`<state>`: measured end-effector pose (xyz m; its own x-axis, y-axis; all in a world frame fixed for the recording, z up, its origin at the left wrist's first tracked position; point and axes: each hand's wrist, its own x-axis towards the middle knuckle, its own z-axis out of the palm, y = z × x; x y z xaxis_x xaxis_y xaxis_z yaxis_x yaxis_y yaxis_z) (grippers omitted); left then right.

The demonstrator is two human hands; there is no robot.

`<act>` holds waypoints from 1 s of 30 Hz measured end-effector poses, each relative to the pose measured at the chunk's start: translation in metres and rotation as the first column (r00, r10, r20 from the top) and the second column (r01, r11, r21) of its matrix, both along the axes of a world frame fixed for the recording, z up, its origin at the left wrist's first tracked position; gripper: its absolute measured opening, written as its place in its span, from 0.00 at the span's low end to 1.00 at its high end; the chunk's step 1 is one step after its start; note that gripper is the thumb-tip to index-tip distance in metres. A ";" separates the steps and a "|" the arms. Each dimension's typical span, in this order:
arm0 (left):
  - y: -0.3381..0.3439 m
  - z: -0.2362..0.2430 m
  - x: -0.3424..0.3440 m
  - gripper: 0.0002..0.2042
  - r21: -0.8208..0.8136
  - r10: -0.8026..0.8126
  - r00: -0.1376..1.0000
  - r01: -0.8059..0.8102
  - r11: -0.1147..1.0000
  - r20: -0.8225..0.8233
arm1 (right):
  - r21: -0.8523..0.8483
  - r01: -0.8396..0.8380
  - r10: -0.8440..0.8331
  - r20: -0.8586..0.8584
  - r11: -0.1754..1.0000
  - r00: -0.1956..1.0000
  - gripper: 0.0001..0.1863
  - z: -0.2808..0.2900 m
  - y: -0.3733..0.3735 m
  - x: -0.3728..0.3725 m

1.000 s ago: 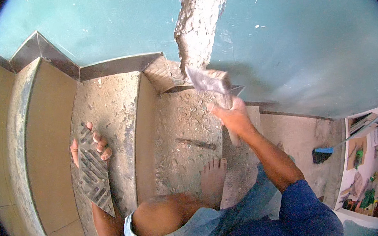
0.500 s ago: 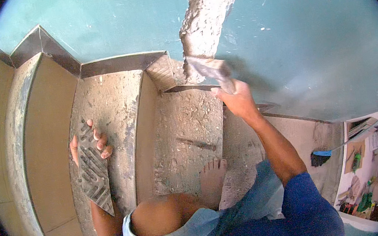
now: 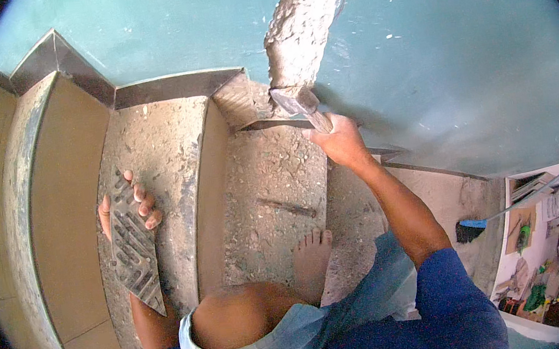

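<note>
My right hand [image 3: 339, 140] grips a hammer [image 3: 295, 100] by its short handle. The grey metal head is against or just in front of the lower end of a rough strip of bare plaster [image 3: 306, 24] in the teal wall. Held over a dusty step at the left, a narrow tile piece [image 3: 137, 255] shows its grooved, mortar-marked back. My left hand [image 3: 145, 203] holds it by the edges, fingers curled on one side and thumb on the other; the palm is hidden behind it. A thin dark rod, perhaps a chisel [image 3: 287, 207], lies on the step between my arms.
Debris-strewn stair treads [image 3: 150, 141] and brown tiled risers [image 3: 76, 220] run along the wall. Dark skirting [image 3: 178, 87] follows the steps. My bare foot [image 3: 313, 257] rests on the middle tread. At right are a blue-and-black broom [image 3: 471, 228] and piled tools [image 3: 544, 281].
The hammer head was blurred by motion and is now sharp, with my right hand slightly lower and to the left. My left hand keeps the tile piece in nearly the same place.
</note>
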<state>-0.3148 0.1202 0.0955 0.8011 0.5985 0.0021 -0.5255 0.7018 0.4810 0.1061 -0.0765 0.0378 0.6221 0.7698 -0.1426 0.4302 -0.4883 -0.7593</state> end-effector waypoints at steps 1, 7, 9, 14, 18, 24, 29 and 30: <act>0.000 -0.001 0.000 0.27 0.017 -0.011 1.000 0.011 1.000 0.007 | -0.004 -0.007 0.007 -0.040 1.000 0.999 0.23 -0.001 -0.001 -0.007; 0.002 0.001 0.004 0.28 0.011 -0.034 0.999 0.034 0.999 0.014 | 0.103 -0.014 0.045 -0.305 0.995 0.951 0.20 0.002 0.005 -0.003; 0.002 0.002 0.005 0.28 0.041 -0.041 0.999 0.041 0.998 -0.012 | 0.015 -0.004 0.008 -0.308 1.000 0.951 0.19 0.005 0.002 0.005; 0.000 0.002 0.002 0.28 0.004 0.005 1.000 -0.005 1.000 -0.011 | 0.010 0.077 -0.062 -0.497 0.997 0.866 0.17 -0.001 -0.003 -0.007; 0.004 0.001 0.001 0.27 0.035 -0.068 0.998 0.068 0.997 -0.014 | 0.138 0.177 -0.056 -0.614 0.974 0.787 0.18 -0.005 -0.012 -0.027; -0.001 0.004 0.007 0.27 -0.005 -0.023 1.000 0.023 1.000 0.013 | -0.018 -0.090 0.070 -0.482 0.996 0.873 0.17 0.017 -0.033 -0.033; -0.009 0.011 0.008 0.26 -0.031 0.073 0.995 -0.076 0.997 -0.065 | 0.090 -0.058 0.069 -0.130 0.994 0.989 0.22 0.027 -0.008 -0.036; -0.010 0.011 0.007 0.26 -0.039 0.077 0.995 -0.080 0.996 -0.069 | 0.101 0.004 0.007 -0.113 0.995 0.994 0.23 0.026 -0.005 -0.037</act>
